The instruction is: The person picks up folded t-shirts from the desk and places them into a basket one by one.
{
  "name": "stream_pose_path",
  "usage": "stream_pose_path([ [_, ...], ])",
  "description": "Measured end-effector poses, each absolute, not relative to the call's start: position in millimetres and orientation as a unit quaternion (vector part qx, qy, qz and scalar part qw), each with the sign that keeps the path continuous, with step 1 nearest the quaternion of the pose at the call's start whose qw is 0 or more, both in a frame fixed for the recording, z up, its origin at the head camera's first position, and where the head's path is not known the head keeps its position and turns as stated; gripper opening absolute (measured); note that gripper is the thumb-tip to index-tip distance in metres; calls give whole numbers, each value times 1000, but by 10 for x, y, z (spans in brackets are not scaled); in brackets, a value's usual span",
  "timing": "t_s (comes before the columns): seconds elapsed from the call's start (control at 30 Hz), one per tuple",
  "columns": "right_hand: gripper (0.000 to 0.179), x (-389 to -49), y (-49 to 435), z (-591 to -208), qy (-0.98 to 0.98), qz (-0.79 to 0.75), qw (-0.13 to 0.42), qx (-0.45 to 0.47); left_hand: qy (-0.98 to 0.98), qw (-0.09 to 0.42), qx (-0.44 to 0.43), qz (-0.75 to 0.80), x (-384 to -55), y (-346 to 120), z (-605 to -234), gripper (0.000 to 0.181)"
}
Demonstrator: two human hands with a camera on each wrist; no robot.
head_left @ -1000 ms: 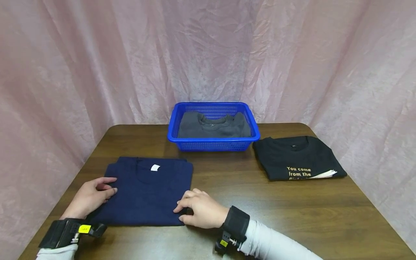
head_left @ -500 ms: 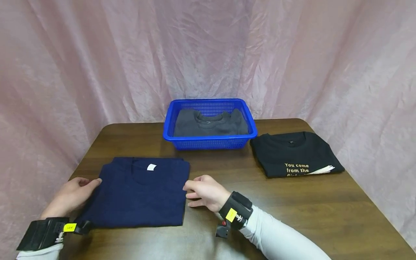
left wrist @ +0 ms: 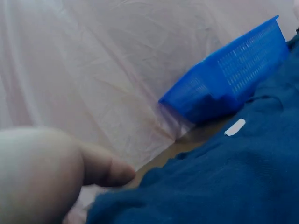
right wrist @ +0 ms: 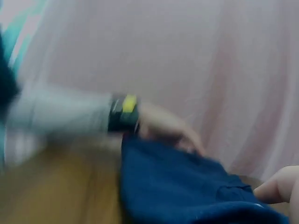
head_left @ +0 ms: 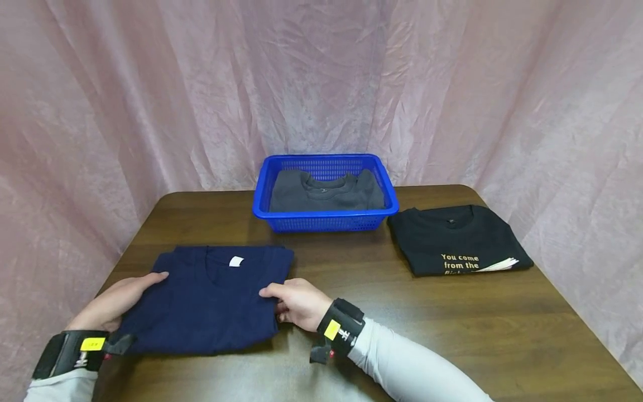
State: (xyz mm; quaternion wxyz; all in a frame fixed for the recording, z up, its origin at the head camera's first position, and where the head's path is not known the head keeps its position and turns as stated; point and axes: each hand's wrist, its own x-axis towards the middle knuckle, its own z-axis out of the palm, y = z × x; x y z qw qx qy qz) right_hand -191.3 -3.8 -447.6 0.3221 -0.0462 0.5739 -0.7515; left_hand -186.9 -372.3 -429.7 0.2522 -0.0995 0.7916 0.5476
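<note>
A folded navy T-shirt (head_left: 206, 307) with a white label at its collar spans both hands at the left of the table. My left hand (head_left: 118, 301) holds its left edge, thumb on top and the other fingers hidden beneath the cloth. At the opposite edge my right hand (head_left: 301, 304) grips the fabric, thumb above and fingers tucked below. The shirt's front edge looks slightly lifted, with a shadow under it. In the left wrist view the navy T-shirt (left wrist: 210, 186) fills the lower right, beside my thumb.
Behind the shirt stands a blue plastic basket (head_left: 325, 221) holding a folded dark grey shirt (head_left: 326, 198). A folded black T-shirt (head_left: 457, 234) with printed lettering lies to the right on the wooden table (head_left: 402, 324). Pink curtains (head_left: 321, 78) hang behind and around.
Both hands have moved from resting on and beside the navy T-shirt to gripping its two side edges. The shirt's front edge has risen a little and its surface now bends.
</note>
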Motion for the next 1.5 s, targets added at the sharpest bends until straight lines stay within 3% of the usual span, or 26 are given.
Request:
stream_pose_path([
  [0.17, 16, -1868, -69, -4448, 672, -692, 239, -112, 797, 235, -52, 554, -1808, -3759, -4309, 76],
  [0.33, 29, -1884, -50, -4457, 612, -736, 276, -91, 768, 242, 24, 592, -1784, -3829, -4327, 76],
  [0.47, 39, -1898, 10, -4472, 605, -746, 263, -95, 710, 262, 54, 652, -1753, -3883, -4369, 73],
  [0.67, 42, -1854, 185, -4315, 598, -749, 254, -132, 706, 228, 52, 668, -1678, -3863, -4226, 77],
  [0.87, 45, -1782, 371, -4061, 580, -760, 251, -153, 649, 214, 107, 722, -1626, -3750, -4025, 70],
  [1.0, 46, -1729, 502, -3900, 580, -759, 245, -169, 545, 257, 159, 782, -1612, -3651, -3919, 49],
  [1.17, 48, -1698, 699, -3750, 582, -757, 235, -182, 471, 285, 194, 812, -1619, -3474, -3774, 51],
  [1.5, 46, -1747, 1080, -3580, 571, -781, 186, -172, 508, 228, 221, 801, -1796, -3023, -3626, 49],
])
